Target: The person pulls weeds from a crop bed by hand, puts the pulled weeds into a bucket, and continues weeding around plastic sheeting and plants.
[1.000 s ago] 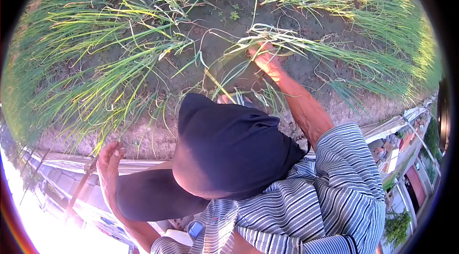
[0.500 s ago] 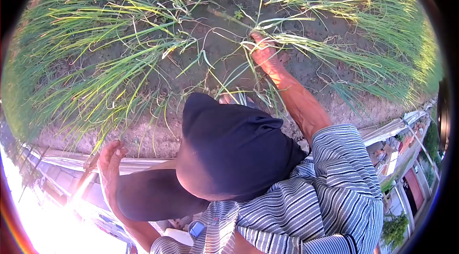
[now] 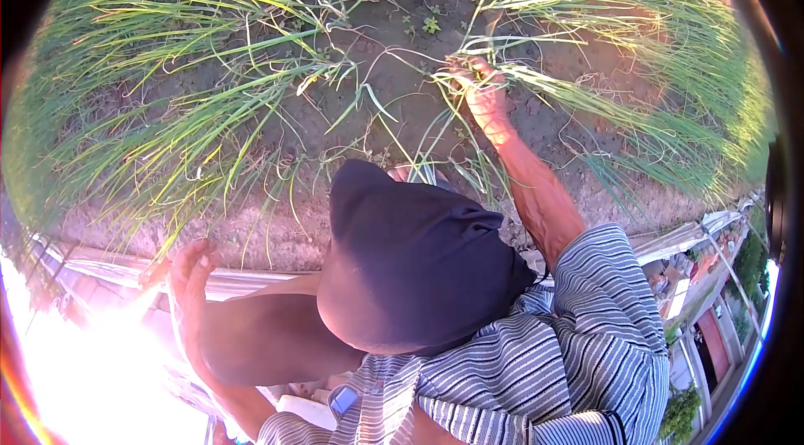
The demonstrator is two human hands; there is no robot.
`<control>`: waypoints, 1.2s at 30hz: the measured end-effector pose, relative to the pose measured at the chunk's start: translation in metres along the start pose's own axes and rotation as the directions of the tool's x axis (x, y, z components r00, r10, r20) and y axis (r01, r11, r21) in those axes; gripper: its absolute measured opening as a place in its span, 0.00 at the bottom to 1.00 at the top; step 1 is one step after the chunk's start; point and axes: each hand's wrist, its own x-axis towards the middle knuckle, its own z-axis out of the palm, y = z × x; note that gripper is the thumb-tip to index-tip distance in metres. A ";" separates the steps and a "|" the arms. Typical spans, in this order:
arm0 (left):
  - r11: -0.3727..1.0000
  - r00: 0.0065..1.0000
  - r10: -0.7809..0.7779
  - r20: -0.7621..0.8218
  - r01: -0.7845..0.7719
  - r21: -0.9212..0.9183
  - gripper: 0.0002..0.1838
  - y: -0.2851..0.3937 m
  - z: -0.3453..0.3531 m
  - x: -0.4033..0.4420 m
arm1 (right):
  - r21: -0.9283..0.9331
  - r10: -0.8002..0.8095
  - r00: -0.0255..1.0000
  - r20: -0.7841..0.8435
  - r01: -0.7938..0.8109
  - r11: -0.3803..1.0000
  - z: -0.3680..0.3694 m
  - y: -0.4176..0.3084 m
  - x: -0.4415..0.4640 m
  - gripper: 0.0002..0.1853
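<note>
My right hand (image 3: 484,97) reaches into the bed among thin green onion-like plants (image 3: 578,92), low over the soil. Its fingers are closed around a slim brown stick-like tool (image 3: 491,22), which points away from me; leaves cross over the fingers and hide part of the grip. Beside my bent left knee (image 3: 260,340), my left hand (image 3: 193,267) is raised near the bed's edge. Its fingers are loosely bent, and nothing shows in them, though glare washes out part of the hand.
More green plants (image 3: 184,35) spread across the left. Dark soil (image 3: 394,43) shows between the clumps, with a small weed (image 3: 431,25) in it. A pale edging strip (image 3: 243,284) borders the bed. A dark cap (image 3: 419,261) covers much of the lower middle.
The brown tool has swung from pointing left to pointing away from me. My right hand has shifted slightly right and turned. My left hand has hardly moved.
</note>
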 end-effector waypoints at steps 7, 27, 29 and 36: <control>1.000 0.999 0.025 0.031 -0.024 -0.013 0.24 -0.001 -0.001 0.006 | 0.626 0.268 0.949 0.163 -0.310 0.716 0.001 -0.023 0.015 0.10; 0.996 0.999 0.011 0.040 -0.008 -0.090 0.23 -0.005 0.002 -0.006 | -0.490 -0.034 0.736 0.676 0.484 0.725 0.012 -0.005 0.107 0.12; 0.997 0.999 0.009 0.052 -0.005 -0.079 0.22 -0.001 0.003 -0.008 | -0.401 -0.040 0.836 0.548 0.304 0.864 0.016 0.012 0.092 0.13; 0.999 0.996 0.015 0.083 -0.012 -0.035 0.21 0.013 0.007 -0.012 | -0.843 -0.032 0.884 0.467 0.456 0.285 0.048 -0.011 0.073 0.11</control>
